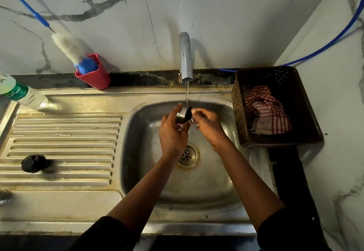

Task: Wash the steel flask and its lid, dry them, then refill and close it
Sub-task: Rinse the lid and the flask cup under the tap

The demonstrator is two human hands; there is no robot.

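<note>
Steel, black-rimmed flask piece [182, 115], the lid by my judgement, sitting under the thin water stream [186, 95] from the chrome tap [185, 55]. Left hand [172, 132] curling round it; right hand [208, 124] pinching its black end, fingers bent. Both hovering over the steel sink basin [216, 181]. Black round cap [34, 163] lying well left of the left hand, on the ribbed drainboard [65, 132]. Step in hand: rinsing. Next is calling for drying; the red-checked cloth [267, 111] is waiting in the brown basket [279, 73], just right of the right hand.
</note>
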